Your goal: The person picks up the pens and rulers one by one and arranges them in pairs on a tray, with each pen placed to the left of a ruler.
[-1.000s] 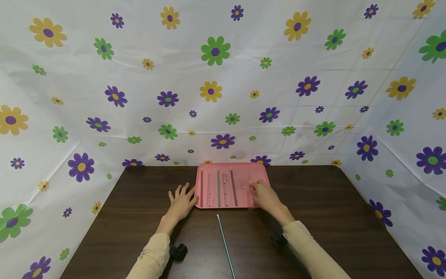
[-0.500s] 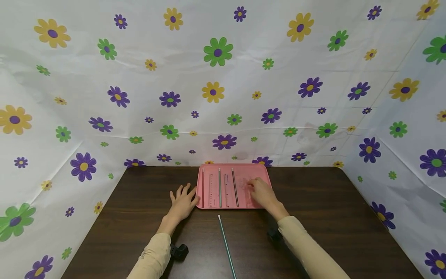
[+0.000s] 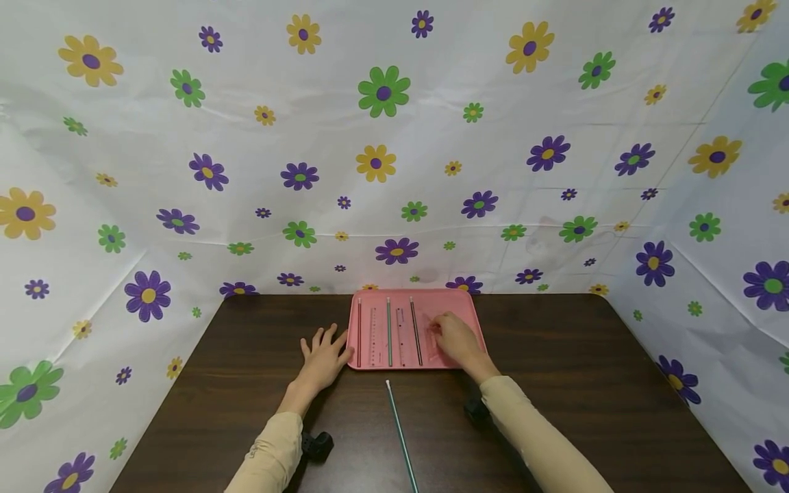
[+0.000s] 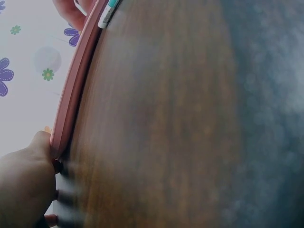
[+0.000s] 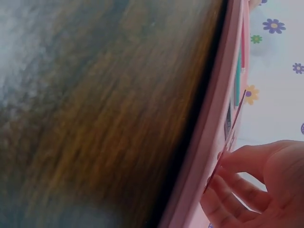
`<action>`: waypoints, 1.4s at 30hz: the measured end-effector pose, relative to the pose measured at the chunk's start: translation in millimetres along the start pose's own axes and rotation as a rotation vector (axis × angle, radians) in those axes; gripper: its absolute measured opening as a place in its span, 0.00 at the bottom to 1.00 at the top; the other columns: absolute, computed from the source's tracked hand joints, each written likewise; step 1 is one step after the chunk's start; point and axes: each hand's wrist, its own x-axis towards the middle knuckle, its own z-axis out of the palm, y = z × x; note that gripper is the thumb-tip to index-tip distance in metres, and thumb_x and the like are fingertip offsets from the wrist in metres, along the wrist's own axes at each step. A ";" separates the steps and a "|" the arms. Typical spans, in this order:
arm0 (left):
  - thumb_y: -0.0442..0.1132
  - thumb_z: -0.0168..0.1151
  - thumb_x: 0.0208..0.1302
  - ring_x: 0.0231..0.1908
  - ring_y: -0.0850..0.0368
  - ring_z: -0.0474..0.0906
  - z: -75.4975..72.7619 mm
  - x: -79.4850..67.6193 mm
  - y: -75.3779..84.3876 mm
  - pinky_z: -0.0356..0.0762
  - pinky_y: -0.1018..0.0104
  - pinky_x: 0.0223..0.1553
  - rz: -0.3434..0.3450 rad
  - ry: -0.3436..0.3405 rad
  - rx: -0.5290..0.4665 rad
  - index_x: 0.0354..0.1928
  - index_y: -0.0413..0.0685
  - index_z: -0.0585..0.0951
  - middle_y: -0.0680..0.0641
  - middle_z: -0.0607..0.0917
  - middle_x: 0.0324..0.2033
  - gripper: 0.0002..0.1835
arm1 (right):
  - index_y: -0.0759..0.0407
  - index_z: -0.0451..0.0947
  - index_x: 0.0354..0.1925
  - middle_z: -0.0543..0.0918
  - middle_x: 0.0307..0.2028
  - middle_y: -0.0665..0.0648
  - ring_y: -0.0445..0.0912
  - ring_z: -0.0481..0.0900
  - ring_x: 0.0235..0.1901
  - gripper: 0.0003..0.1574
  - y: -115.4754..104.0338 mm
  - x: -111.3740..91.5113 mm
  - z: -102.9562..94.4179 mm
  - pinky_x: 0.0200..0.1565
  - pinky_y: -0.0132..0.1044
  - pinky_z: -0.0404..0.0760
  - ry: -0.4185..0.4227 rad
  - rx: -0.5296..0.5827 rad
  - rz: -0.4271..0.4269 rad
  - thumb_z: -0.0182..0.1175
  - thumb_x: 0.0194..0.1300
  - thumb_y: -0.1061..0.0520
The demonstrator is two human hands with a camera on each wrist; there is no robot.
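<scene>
A pink tray (image 3: 456,300) lies at the table's back. Spread fingers of my left hand (image 3: 322,357) rest at its left edge; in the left wrist view the thumb (image 4: 42,142) touches the rim. Over the tray's right part, my right hand (image 3: 459,340) pinches a clear ruler (image 5: 233,124), tilted in the right wrist view. Left of that hand, a red pencil (image 3: 359,335), a clear ruler (image 3: 373,337), a green pencil (image 3: 389,335), another clear ruler (image 3: 401,337) and a black pencil (image 3: 416,332) lie side by side, roughly upright in view.
Another green pencil (image 3: 401,431) with a white end lies on the dark wooden table (image 3: 555,356) in front of the tray. Behind and beside the table hangs a white flowered sheet (image 3: 333,137). A black wrist camera (image 3: 317,446) sits on my left wrist.
My right hand has moved left across the tray with the clear ruler, closer to the black pencil. The left hand stays at the tray's left edge.
</scene>
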 end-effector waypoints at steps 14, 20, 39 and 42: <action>0.54 0.48 0.76 0.75 0.28 0.45 -2.1 -1.4 3.5 0.31 0.21 0.65 0.004 0.002 -0.007 0.73 0.49 0.67 0.34 0.57 0.75 0.30 | 0.63 0.87 0.45 0.82 0.43 0.59 0.50 0.81 0.42 0.13 4.6 1.6 8.3 0.53 0.47 0.81 -0.031 -0.009 -0.011 0.63 0.62 0.66; 0.56 0.46 0.77 0.75 0.29 0.45 -0.8 -1.4 2.7 0.32 0.21 0.65 -0.005 -0.005 0.005 0.74 0.51 0.66 0.35 0.57 0.75 0.30 | 0.64 0.86 0.45 0.82 0.41 0.59 0.51 0.80 0.41 0.12 5.5 -1.9 10.5 0.50 0.48 0.81 -0.005 -0.005 -0.058 0.65 0.62 0.64; 0.56 0.47 0.76 0.75 0.29 0.44 1.4 -0.2 0.6 0.30 0.21 0.65 -0.006 -0.001 0.002 0.75 0.50 0.65 0.36 0.56 0.76 0.31 | 0.61 0.83 0.53 0.80 0.48 0.58 0.51 0.73 0.39 0.18 0.9 -30.4 5.5 0.40 0.42 0.75 0.093 -0.009 -0.150 0.64 0.67 0.55; 0.56 0.47 0.76 0.75 0.29 0.44 1.0 -0.4 0.6 0.31 0.21 0.65 -0.008 -0.003 0.007 0.75 0.50 0.65 0.36 0.56 0.76 0.31 | 0.60 0.82 0.55 0.81 0.48 0.58 0.50 0.72 0.38 0.20 -1.8 -35.2 5.0 0.38 0.41 0.74 0.107 -0.001 -0.147 0.64 0.66 0.56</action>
